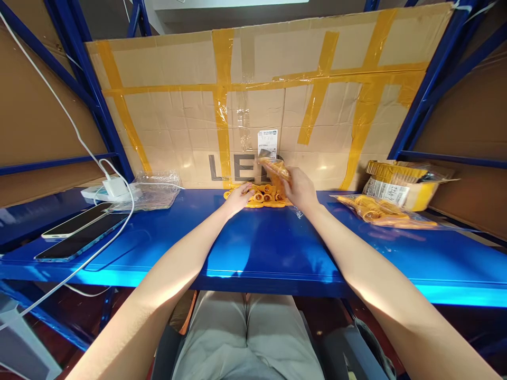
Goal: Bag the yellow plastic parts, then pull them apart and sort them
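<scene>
Against the cardboard, a group of yellow-orange round parts (268, 197) with dark centres sits on the blue shelf; they look like small rings or caps. My left hand (237, 199) rests at the left side of this group, its fingers stretched out over the nearest pieces. Raised just above the right end, my right hand (301, 187) is closed around a clear plastic bag (277, 170) with orange contents. That bag is tilted, its upper end pointing up and left and slightly blurred. My fingers hide part of the bag and of the round parts.
On the right lie another clear bag of yellow parts (372, 209) and a yellow-taped package (400, 187). Two phones (81, 232), a white charger (114, 187) with cables and bubble wrap (160, 192) are on the left. A taped cardboard sheet (178, 116) stands behind.
</scene>
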Demonstrator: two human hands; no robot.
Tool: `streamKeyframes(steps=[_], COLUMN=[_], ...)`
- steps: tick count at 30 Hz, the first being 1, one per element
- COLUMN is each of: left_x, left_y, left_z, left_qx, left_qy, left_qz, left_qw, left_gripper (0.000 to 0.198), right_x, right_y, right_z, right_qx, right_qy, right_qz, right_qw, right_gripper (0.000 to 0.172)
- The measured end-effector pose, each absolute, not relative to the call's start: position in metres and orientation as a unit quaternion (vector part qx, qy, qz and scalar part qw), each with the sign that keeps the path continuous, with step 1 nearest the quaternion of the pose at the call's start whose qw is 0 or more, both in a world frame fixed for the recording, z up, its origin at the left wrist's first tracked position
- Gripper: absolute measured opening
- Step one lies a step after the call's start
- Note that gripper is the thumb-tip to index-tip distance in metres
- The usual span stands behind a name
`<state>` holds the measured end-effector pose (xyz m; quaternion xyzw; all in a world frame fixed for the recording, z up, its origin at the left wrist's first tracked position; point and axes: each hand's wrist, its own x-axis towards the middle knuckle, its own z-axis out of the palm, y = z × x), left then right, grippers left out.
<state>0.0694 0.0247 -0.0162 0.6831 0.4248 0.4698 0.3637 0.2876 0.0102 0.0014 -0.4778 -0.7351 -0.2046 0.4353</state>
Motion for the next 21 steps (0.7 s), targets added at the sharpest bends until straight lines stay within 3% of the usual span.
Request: streamKeyframes(steps=[4,10,17,21], left_x=[0.067,0.059,0.071,0.081], left_y=[0.022,0.024,0.013,0.006], left_z=[-0.011,-0.008,-0.001,0.003], left_qx=[0.601,0.543,0.549,0.581], left_qy=[0.387,0.324,0.264,0.232], left_qz=[0.503,0.519,0.559,0.576], left_qw=[0.485,0.575,0.563,0.526], left_gripper=[0.056,0.027,0.050,0.058], right_x=[0.277,0.275,0.280,0.279], right_y=[0.008,0.014,0.011,0.013], right_z=[0.000,-0.001,-0.001,0.000], right_qx=[-0.323,-0.296,-0.427,-0.460], right_qy=[-0.809,-0.839,-0.759,-0.737], right_qz=[-0.247,-0.287,-0.325,-0.271], right_qw=[0.425,0.354,0.367,0.415], right_gripper=[0.036,0.040,0.035,0.038])
